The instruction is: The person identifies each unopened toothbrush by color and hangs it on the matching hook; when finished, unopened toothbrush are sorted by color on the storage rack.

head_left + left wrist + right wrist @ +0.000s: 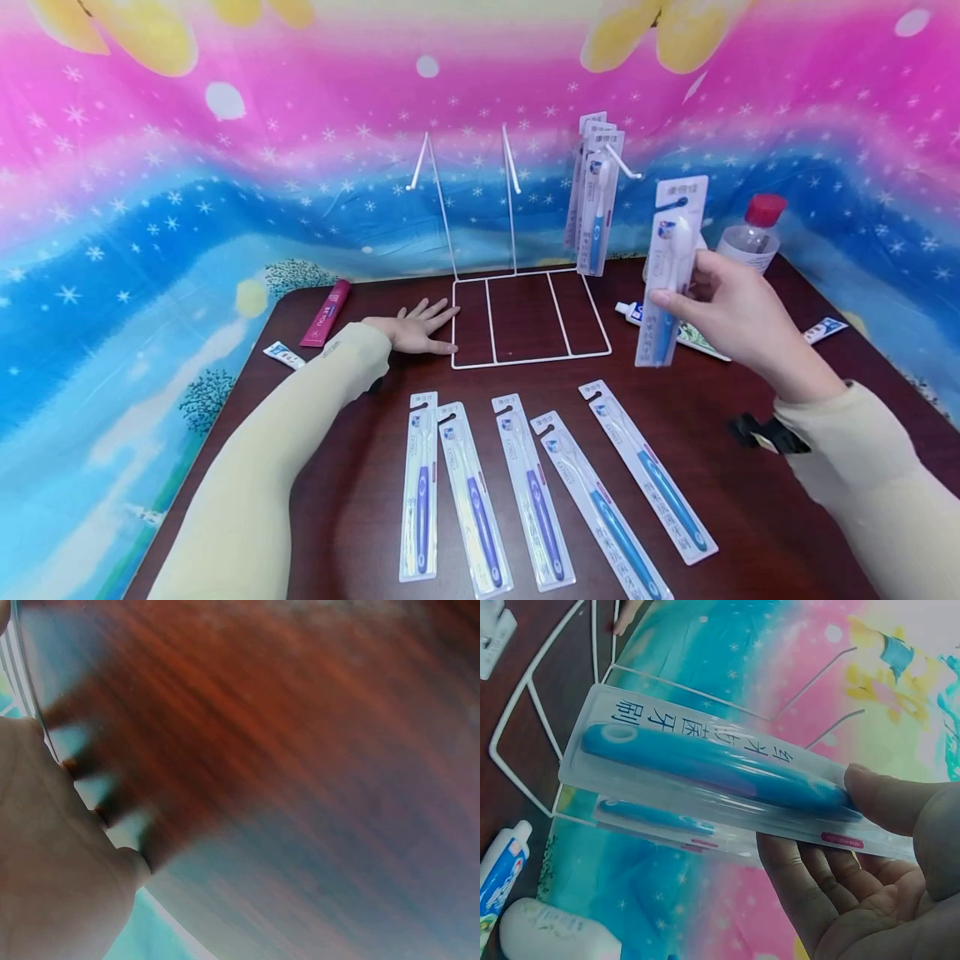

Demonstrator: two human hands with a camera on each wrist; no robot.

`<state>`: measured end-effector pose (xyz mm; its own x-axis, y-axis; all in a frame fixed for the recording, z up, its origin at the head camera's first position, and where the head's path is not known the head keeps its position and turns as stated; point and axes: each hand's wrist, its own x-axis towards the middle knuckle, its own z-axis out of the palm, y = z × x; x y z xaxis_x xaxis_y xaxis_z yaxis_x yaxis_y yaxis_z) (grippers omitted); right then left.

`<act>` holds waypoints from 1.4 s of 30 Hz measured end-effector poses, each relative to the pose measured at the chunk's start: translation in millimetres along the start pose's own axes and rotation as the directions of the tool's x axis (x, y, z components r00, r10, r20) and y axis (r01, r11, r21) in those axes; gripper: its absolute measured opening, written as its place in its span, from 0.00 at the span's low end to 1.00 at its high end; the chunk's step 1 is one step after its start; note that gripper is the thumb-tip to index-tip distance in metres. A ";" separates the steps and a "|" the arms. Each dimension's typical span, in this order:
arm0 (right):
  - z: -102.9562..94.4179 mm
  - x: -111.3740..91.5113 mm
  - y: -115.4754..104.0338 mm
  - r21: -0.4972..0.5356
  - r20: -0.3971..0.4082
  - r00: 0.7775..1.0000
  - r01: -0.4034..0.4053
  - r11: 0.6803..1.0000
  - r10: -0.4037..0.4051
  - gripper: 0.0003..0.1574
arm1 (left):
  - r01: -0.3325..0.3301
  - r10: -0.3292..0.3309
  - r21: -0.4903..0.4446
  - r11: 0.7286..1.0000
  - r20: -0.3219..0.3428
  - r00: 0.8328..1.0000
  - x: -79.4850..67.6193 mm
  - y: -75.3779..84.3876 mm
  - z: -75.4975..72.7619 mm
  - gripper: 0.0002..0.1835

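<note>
A blue toothbrush in a clear blister pack (672, 275) is pinched upright by my right hand (738, 317), thumb across its front. In the right wrist view the pack (720, 769) shows its blue handle and printed characters. Left of it, several packed toothbrushes (596, 204) hang on the right hook of a white wire rack (532, 362); the rack's other two hooks (420, 162) hold nothing. My left hand (420, 327) lies flat with fingers spread, fingertips at the left side of the rack's base. The left wrist view shows its palm (60, 855) low over the tabletop.
Several packed toothbrushes (476, 500), purple and blue, lie in a row at the front of the table. A red tube (327, 313) and small tube (285, 355) lie left. Behind my right hand are a red-capped bottle (752, 233) and a toothpaste tube (630, 312).
</note>
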<state>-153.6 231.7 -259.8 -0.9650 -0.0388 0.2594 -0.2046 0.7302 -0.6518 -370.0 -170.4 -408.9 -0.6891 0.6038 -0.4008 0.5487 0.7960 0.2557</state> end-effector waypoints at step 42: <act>50.0 139.9 21.9 0.121 0.071 0.996 -0.054 0.991 0.046 0.35 | 0.053 -0.053 0.004 0.999 0.030 0.998 -3.7 2.8 -3.1 0.50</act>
<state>-301.3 208.1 -273.4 -0.9826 -0.0533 0.1780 -0.1702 0.6431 -0.7466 -367.3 -170.2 -403.9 -0.7030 0.5588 -0.4398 0.5132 0.8268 0.2302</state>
